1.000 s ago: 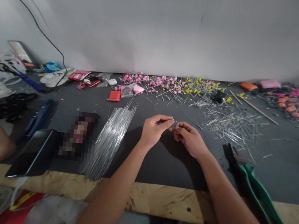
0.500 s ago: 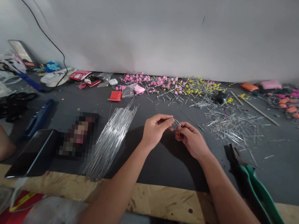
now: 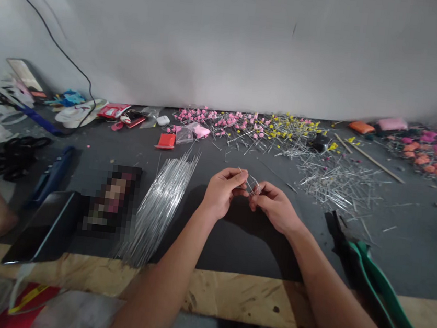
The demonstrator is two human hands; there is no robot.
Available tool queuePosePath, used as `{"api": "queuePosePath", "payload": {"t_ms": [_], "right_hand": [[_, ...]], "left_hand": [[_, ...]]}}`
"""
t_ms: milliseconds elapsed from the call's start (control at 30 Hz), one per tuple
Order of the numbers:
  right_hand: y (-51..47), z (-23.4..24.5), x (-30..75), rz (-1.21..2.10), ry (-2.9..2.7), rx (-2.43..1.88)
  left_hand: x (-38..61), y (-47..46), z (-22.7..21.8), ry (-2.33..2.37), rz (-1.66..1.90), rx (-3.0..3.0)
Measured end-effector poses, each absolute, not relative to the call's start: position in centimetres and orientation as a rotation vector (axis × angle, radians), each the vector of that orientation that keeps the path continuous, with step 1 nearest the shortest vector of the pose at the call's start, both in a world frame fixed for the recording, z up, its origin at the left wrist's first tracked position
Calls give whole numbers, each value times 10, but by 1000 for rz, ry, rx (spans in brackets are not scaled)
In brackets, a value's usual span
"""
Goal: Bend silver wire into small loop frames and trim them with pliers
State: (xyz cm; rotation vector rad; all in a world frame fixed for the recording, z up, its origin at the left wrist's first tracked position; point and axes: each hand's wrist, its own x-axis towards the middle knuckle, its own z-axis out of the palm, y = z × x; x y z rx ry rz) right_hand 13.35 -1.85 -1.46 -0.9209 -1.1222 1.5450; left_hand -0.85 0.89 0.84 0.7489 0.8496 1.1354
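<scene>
1. We face a grey wall [image 3: 232,44] with a small dark streak [image 3: 294,29].
2. We see a black cable [image 3: 48,29] running down its left side.
3. The light dims toward our upper right.
4. Our dark table [image 3: 425,256] has a bare wooden edge [image 3: 235,297].

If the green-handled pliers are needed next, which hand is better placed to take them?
Probably the right hand: the pliers lie on its side, while the left hand is farther away.

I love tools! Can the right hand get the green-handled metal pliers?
Probably yes: nothing visible blocks the right hand from the pliers, though it is pinching thin silvery wires.
</scene>
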Motion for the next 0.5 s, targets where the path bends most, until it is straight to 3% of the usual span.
{"api": "queuePosePath", "payload": {"t_ms": [500], "right_hand": [[-17, -16, 132, 1437, -1210, -1010]], "left_hand": [[-5, 9, 7, 913, 1136, 728]]}}
